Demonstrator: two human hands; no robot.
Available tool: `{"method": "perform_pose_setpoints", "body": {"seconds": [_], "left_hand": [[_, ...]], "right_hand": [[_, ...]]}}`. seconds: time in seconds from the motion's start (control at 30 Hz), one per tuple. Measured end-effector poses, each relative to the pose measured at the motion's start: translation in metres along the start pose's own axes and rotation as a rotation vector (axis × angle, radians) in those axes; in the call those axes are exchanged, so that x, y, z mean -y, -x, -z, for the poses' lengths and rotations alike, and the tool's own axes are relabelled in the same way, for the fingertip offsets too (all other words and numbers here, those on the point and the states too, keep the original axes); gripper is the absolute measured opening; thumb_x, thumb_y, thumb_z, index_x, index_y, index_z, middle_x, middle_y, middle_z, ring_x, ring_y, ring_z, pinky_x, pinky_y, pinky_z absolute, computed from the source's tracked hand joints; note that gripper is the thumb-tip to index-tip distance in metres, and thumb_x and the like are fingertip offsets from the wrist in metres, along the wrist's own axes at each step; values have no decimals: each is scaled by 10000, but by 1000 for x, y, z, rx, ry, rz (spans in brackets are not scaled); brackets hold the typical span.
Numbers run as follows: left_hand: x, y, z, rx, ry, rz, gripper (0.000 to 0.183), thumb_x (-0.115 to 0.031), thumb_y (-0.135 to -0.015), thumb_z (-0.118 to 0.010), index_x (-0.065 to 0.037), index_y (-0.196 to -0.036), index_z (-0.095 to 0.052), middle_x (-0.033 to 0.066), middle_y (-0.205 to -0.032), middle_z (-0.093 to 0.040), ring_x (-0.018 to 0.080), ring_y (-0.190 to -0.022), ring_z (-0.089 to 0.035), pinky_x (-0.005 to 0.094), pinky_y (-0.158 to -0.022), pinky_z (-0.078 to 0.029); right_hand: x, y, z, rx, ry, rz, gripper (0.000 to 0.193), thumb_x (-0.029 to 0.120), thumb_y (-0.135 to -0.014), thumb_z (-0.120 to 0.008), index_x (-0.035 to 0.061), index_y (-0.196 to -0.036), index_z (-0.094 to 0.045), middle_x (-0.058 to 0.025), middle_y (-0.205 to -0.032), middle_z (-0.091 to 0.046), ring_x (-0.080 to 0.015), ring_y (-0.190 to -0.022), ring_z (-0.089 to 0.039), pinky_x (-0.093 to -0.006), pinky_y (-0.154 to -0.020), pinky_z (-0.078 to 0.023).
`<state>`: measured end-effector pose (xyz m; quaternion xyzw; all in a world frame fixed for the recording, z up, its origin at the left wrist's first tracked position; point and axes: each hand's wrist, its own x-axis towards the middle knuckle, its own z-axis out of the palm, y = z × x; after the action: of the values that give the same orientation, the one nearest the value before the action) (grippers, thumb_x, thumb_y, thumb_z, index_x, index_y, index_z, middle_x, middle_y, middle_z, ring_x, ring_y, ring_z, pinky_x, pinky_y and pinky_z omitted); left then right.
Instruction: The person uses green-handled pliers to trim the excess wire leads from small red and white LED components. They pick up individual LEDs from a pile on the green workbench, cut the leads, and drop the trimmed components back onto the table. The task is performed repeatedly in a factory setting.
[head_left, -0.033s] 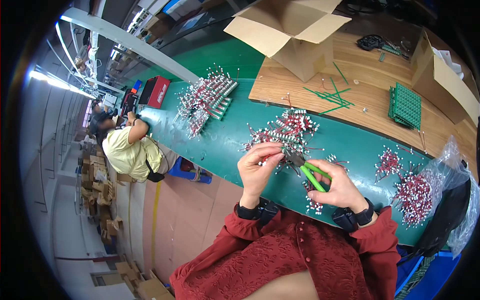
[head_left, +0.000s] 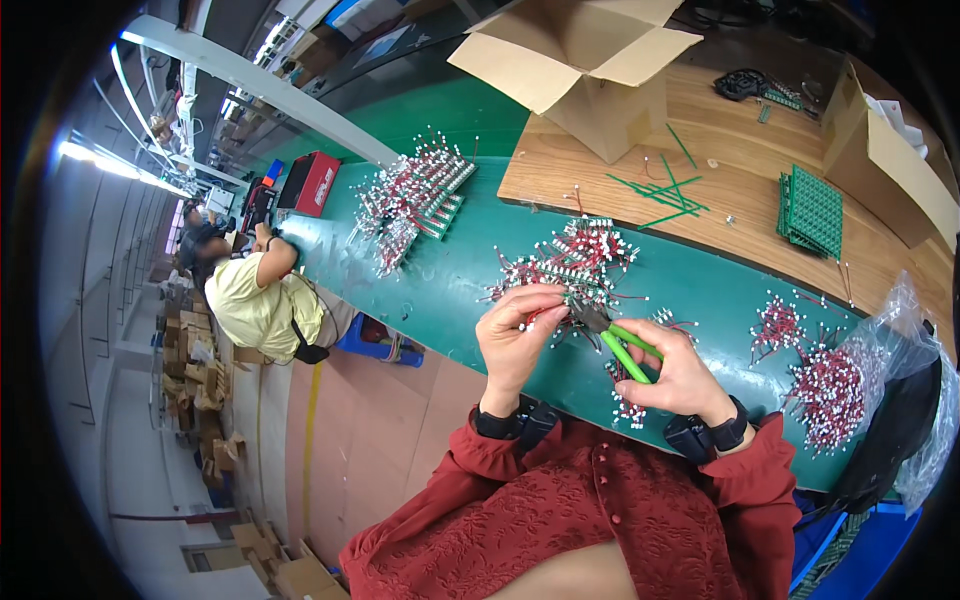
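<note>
My right hand (head_left: pixel 680 375) is wrapped round the green handles of a pair of cutting pliers (head_left: pixel 620 350), whose dark jaws point up and left. The jaws meet a small green circuit board (head_left: pixel 567 299) that my left hand (head_left: pixel 520 335) pinches between thumb and fingers. Red wire with white ends shows beside the left fingers; most of the board is hidden. Just beyond both hands lies a pile of wired boards (head_left: pixel 590 250) with red leads and white connectors. Below the pliers, a smaller bunch of wired pieces (head_left: pixel 628 400) rests on the green bench top (head_left: pixel 470 290).
More wired boards (head_left: pixel 415 200) lie further left. Loose wired pieces (head_left: pixel 830 395) heap at the right beside a clear plastic bag (head_left: pixel 905 320). A wooden board (head_left: pixel 570 170) carries green strips (head_left: pixel 660 195), stacked green panels (head_left: pixel 812 212) and an open carton (head_left: pixel 610 100). A person in yellow (head_left: pixel 255 305) sits left.
</note>
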<state>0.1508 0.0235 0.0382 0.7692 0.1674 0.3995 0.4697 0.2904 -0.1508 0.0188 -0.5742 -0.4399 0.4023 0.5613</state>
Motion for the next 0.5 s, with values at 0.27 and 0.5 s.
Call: {"method": "perform_pose_setpoints", "body": {"seconds": [0.27, 0.5], "left_hand": [[1, 4, 2, -5, 321, 155, 167, 129, -720, -664, 11, -837, -667, 156, -970, -658, 192, -861, -629, 277, -739, -517], [7, 8, -8, -121, 955, 404, 124, 80, -797, -626, 7, -894, -650, 161, -964, -650, 228, -885, -617, 346, -860, -495]], "right_hand": [[9, 3, 3, 190, -451, -207, 597, 60, -712, -727, -24, -1262, -511, 14, -977, -529, -59, -882, -490, -206, -781, -412], [9, 0, 1, 246, -709, -278, 609, 82, -696, -719, -33, -1258, -516, 33, -858, -484, -57, -754, -435, -206, -688, -385]]}}
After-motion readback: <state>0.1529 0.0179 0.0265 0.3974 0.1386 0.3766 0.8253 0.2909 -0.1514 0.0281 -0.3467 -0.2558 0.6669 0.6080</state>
